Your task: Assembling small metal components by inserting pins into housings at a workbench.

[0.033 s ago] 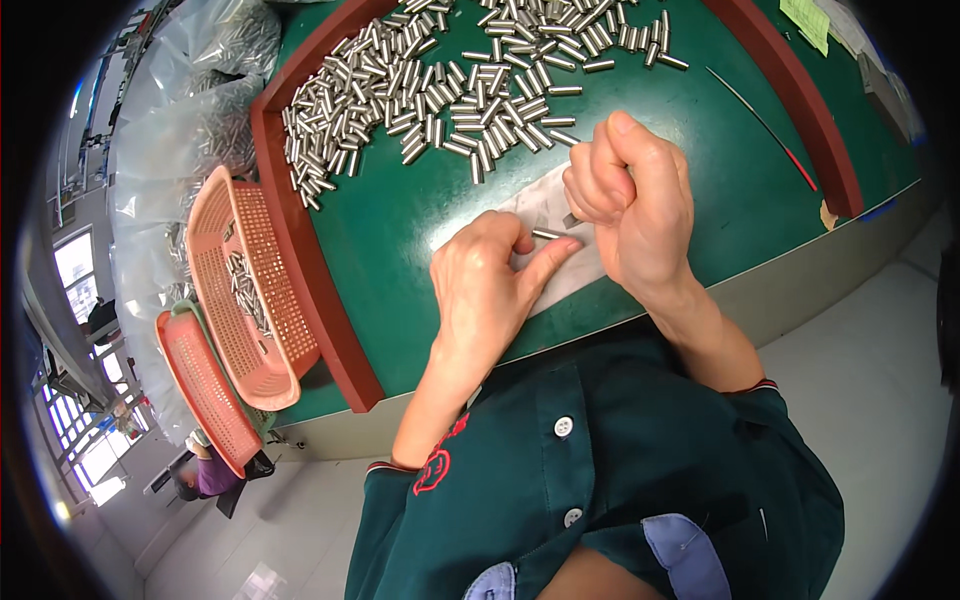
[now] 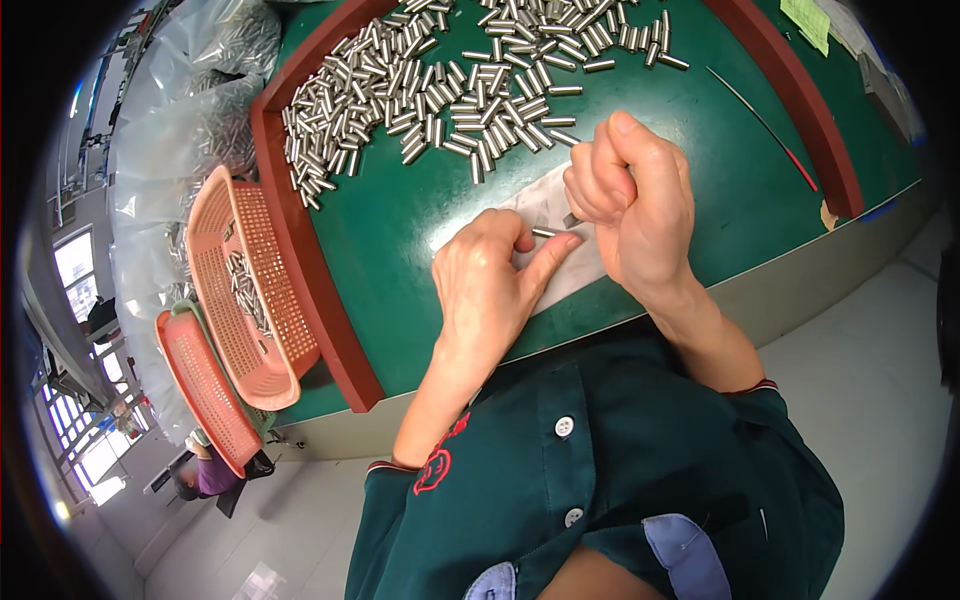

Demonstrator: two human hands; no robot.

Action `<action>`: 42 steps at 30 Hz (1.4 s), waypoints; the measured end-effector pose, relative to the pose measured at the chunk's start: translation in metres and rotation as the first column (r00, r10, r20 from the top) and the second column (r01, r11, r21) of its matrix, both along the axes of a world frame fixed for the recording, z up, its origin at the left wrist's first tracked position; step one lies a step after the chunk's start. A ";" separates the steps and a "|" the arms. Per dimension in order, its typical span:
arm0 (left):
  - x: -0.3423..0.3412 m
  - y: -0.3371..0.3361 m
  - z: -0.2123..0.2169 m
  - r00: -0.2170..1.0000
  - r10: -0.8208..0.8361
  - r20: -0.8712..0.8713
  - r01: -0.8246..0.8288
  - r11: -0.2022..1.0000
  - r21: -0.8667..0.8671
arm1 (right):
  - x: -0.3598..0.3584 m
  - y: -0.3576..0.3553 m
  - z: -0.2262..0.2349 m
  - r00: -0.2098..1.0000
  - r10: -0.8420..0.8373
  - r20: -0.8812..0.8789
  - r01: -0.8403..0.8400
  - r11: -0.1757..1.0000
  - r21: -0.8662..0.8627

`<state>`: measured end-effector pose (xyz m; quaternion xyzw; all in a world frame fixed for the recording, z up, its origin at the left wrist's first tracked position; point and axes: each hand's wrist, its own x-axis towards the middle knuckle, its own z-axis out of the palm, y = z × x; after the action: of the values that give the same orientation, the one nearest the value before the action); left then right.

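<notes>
On the flat green desk [image 2: 390,260], silver metal cylinders [image 2: 384,82] lie far, a white flat sheet [image 2: 574,276] near. A slim red-handled tool [image 2: 802,172] lies right; left, outside a straight red-brown rail [image 2: 309,265], stands a pink perforated plastic basket [image 2: 272,260].

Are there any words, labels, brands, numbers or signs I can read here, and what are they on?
None can be read.
Red stitching on the dark green shirt: unclear whether it is lettering.
Green paper at the upper right: any writing is too small.
Metal pin at the left hand: no marking visible.
</notes>
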<state>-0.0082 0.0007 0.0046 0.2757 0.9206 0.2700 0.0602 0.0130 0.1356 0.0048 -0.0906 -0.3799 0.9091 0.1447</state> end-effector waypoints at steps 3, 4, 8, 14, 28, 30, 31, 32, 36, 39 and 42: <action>0.000 0.004 0.004 1.000 0.009 0.009 -0.009 1.000 0.010 | 0.001 0.000 -0.001 1.000 -0.008 0.000 0.008 1.000 0.006; -0.002 0.005 0.007 1.000 -0.004 0.018 0.004 1.000 0.009 | 0.000 0.000 -0.001 1.000 -0.010 0.003 0.010 1.000 0.002; -0.010 0.005 0.018 0.988 -0.005 0.152 0.011 0.999 -0.041 | 0.001 0.000 0.001 0.999 -0.033 0.039 0.030 0.997 0.069; -0.010 0.000 0.002 0.990 -0.030 0.138 0.011 0.990 0.138 | 0.003 0.001 -0.004 0.998 -0.029 -0.060 0.022 0.994 -0.110; -0.013 -0.001 -0.001 0.984 -0.053 0.170 0.023 0.985 0.173 | -0.002 0.000 -0.002 0.998 -0.032 -0.047 0.026 0.992 -0.126; -0.013 -0.002 -0.002 0.984 -0.053 0.171 0.024 0.985 0.172 | -0.003 0.000 -0.001 0.999 -0.025 -0.042 0.020 0.992 -0.126; -0.013 -0.001 -0.002 0.984 -0.059 0.169 0.029 0.983 0.179 | -0.003 0.001 0.000 0.999 -0.021 -0.037 0.016 0.992 -0.127; -0.013 -0.001 -0.001 0.984 -0.065 0.166 0.033 0.982 0.187 | -0.003 0.001 0.000 0.999 -0.020 -0.035 0.015 0.992 -0.126; -0.014 -0.002 -0.002 0.982 -0.064 0.178 0.030 0.982 0.189 | -0.003 0.001 0.000 0.999 -0.009 -0.030 0.006 0.993 -0.114; -0.015 -0.002 -0.003 0.979 -0.066 0.191 0.028 0.981 0.192 | -0.004 0.001 0.001 1.000 0.013 -0.023 -0.015 0.998 -0.064; -0.015 -0.003 -0.004 0.979 -0.065 0.194 0.027 0.981 0.194 | -0.005 0.000 0.002 0.999 0.031 -0.012 -0.031 1.000 -0.006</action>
<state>-0.0234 -0.0020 0.0007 0.2732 0.8732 0.3815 0.1316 0.0084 0.1357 0.0066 -0.0796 -0.3774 0.9130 0.1327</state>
